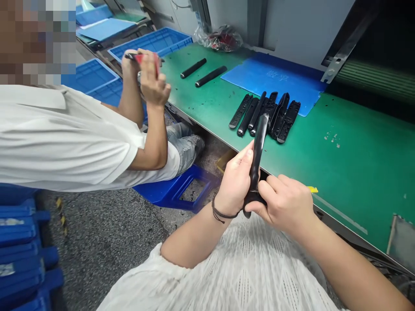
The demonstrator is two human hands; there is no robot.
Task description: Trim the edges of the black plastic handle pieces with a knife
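A long, glossy black plastic shell [260, 138] stands tilted in front of my chest, its far end over the bench edge. My left hand [235, 181] is closed around its left side, with the thumb lying along it. My right hand [285, 201] is a fist against the shell's lower end, fingers curled and thumb touching the black plastic. Behind that fist a small yellow tip [313, 189] shows; I cannot tell whether it belongs to something inside the hand. Just beyond, several black shells [249, 114] lie side by side on the green bench [356, 164].
Two more black pieces [210, 76] lie farther left near a blue sheet [272, 77]. A plastic bag [223, 39] sits at the back. At left, a co-worker in a white shirt [65, 138] handles a red item [151, 62]. Blue crates [19, 250] and a blue stool [171, 190] stand below.
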